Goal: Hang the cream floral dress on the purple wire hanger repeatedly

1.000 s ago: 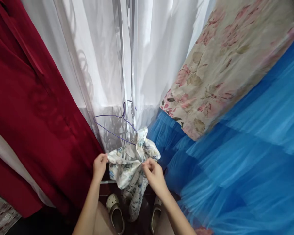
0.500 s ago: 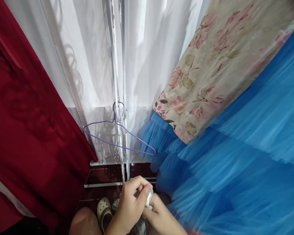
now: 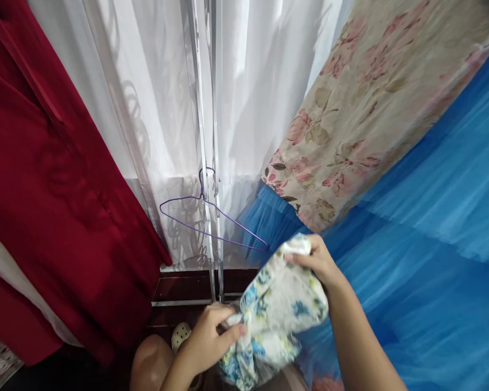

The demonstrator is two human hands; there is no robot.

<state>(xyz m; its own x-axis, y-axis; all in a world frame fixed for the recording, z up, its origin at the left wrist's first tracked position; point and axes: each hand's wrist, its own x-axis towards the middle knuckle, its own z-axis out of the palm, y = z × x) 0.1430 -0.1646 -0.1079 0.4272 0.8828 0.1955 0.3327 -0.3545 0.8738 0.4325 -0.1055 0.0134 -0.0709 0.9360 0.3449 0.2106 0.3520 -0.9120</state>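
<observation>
A crumpled white cloth with blue and yellow flowers (image 3: 283,304) stretches between my two hands, low in the view. My left hand (image 3: 214,336) grips its bunched left part, thumb on top. At the cloth's upper right edge my right hand (image 3: 315,258) is closed on it, with some fingers hidden behind the fabric. Whether the cloth is a garment I cannot tell. A purple wire hanger (image 3: 214,234) hangs on a white metal frame (image 3: 207,136) just beyond my hands, with nothing on it.
Red fabric (image 3: 77,217) hangs on the left and white curtains (image 3: 264,81) behind the frame. On the right are a floral cloth (image 3: 350,119) and a blue tulle skirt (image 3: 424,260). A cream clog (image 3: 180,334) is on the dark floor near a bent knee (image 3: 150,364).
My hands were close together around a small bit of white material. Now my right hand has moved up and right, and the flowered cloth is spread between them.
</observation>
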